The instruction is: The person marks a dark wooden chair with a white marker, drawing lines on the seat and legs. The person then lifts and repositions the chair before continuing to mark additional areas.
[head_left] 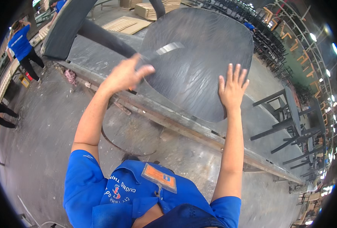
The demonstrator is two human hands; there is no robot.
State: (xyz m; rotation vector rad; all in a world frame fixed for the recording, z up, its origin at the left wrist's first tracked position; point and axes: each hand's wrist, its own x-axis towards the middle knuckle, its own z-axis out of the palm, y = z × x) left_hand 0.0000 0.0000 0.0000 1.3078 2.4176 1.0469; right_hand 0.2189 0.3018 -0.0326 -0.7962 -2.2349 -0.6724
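A dark grey chair seat with a wood-grain surface lies on the grey workbench in front of me. My right hand rests flat on the seat's near right edge, fingers spread. My left hand grips a thin metal blade, a scraper or knife, whose shiny tip lies across the seat's left part. A dark round leg runs from the seat toward the upper left.
Another dark chair part leans at the back left. Dark chair frames stand at the right, with many more stacked behind. A person in a blue shirt stands at far left. Wooden slat panels lie beyond the bench.
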